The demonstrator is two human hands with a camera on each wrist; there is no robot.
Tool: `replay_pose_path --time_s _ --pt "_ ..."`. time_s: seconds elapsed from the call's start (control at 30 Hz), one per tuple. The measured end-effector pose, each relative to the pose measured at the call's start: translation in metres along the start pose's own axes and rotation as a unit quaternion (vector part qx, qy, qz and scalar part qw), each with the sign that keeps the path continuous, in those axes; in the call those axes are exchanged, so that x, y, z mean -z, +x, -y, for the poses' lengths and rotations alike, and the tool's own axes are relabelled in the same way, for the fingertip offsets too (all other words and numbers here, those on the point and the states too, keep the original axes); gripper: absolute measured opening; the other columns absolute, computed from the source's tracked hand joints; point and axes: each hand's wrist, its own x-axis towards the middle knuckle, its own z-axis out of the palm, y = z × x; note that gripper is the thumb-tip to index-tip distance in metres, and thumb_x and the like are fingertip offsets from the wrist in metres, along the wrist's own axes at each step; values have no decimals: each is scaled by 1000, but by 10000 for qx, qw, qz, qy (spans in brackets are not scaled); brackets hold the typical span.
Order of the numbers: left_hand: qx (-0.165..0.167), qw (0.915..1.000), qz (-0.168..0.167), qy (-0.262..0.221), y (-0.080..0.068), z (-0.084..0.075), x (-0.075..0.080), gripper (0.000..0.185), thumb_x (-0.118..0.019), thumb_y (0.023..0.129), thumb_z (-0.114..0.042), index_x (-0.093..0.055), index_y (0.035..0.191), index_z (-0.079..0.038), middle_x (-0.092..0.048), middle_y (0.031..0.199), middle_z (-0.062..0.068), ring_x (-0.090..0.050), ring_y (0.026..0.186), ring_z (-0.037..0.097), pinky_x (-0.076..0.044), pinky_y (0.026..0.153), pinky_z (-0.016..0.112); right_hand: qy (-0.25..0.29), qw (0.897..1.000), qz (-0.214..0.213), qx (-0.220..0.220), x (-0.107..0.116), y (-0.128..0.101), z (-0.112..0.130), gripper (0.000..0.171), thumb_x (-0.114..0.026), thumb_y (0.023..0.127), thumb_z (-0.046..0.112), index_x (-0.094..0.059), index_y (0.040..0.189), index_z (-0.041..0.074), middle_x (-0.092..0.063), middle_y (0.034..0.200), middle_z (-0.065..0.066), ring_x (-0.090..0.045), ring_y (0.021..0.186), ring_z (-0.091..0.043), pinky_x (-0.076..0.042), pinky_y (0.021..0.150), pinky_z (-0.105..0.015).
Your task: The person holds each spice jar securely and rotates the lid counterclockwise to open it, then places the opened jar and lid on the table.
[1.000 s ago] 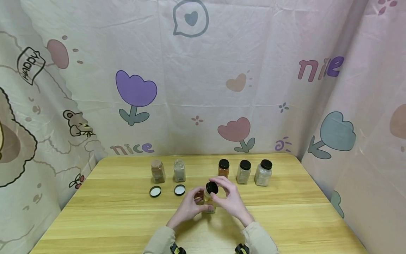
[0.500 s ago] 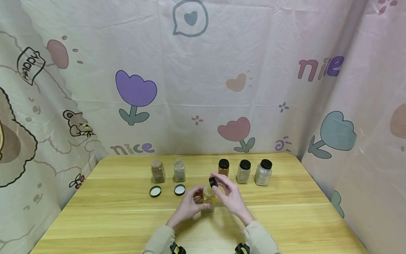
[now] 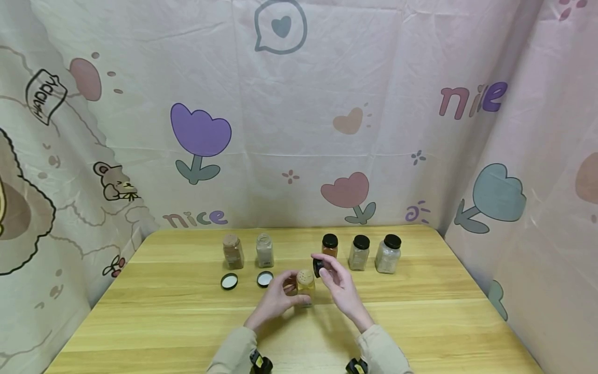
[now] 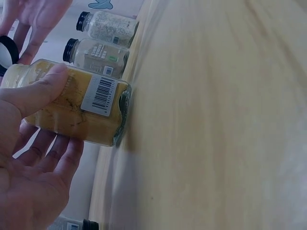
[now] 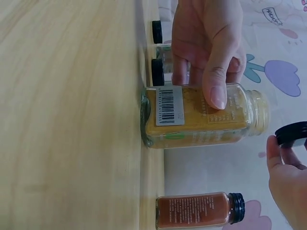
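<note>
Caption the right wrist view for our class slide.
Left hand grips an uncapped yellow-filled jar; right hand holds a black lid.

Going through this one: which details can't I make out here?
- Head view: the lower part of the red-brown jar, hidden behind the right hand.
- Head view: any print on the far-right jar, too small to read.
- Right wrist view: the rest of the held black lid, cut off by the right edge.
- Right wrist view: most of the clear jar, hidden behind the left hand.
</note>
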Motion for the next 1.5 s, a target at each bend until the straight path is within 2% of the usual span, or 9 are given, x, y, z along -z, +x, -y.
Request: replay_pose_path --time_s 0.2,0.4,0.5,0.6,0.77,0.87,1.0,1.23,1.5 --pt "-31 10000 -3 -19 3 0 2 59 -87 76 -10 -60 127 4 -65 126 23 -61 122 41 -51 108 46 303 9994 -52 -135 1 -1 -4 36 -45 105 2 -45 138 -14 -52 135 -38 -54 125 6 -46 103 -8" --pt "-2 9999 -27 -152 6 2 5 56 -86 77 -7 -61 127 3 -65 127 22 -61 122 40 -51 109 45 382 9987 -141 -294 4 -1 -7 38 -49 105 4 -46 138 -13 -61 130 6 -55 125 5 -47 101 -8" --pt "3 9998 1 -197 10 3 7 56 -85 78 -6 -60 128 3 -64 127 21 -61 123 40 -51 109 46 346 9987 -155 -343 5 0 -8 38 -50 104 5 -47 137 -13 -61 126 14 -59 120 3 -50 98 -9" --pt "26 9998 28 -209 14 5 10 57 -85 79 -7 -59 129 3 -63 128 22 -61 124 41 -50 110 47 314 9984 -159 -436 6 1 -9 38 -52 103 3 -47 136 -14 -62 125 6 -61 113 2 -52 94 -11" --pt "19 9999 -20 -132 22 8 13 58 -84 80 -8 -58 130 4 -63 128 23 -60 124 41 -49 111 48 325 9973 -70 -656 10 2 -11 39 -57 100 1 -45 133 -16 -56 127 -24 -60 105 2 -53 91 -13" --pt "16 9999 -139 -61 26 10 13 59 -84 80 -7 -58 131 4 -63 128 23 -60 124 41 -49 111 48 353 9960 28 -821 12 2 -12 40 -62 97 1 -46 130 -16 -53 127 -31 -61 106 1 -54 93 -13" --pt "53 9995 -309 -26 31 13 14 60 -83 79 -5 -57 132 5 -63 129 25 -59 124 42 -49 111 48 481 9934 133 -1033 15 2 -12 41 -67 93 0 -48 126 -14 -53 128 -30 -63 108 -1 -54 96 -14" --pt "181 9979 -580 -218 41 14 15 63 -83 80 -2 -55 135 6 -63 131 25 -58 127 41 -48 112 47 721 9909 401 -1068 21 3 -11 44 -72 88 0 -48 122 -16 -46 130 -42 -65 109 -4 -54 100 -17" --pt "128 9966 -703 -420 49 16 17 59 -81 81 2 -54 132 7 -61 133 27 -56 129 43 -46 114 49 507 9875 672 -1335 23 4 -16 54 -75 85 1 -48 129 -15 -56 129 -28 -64 109 -6 -53 101 -15"
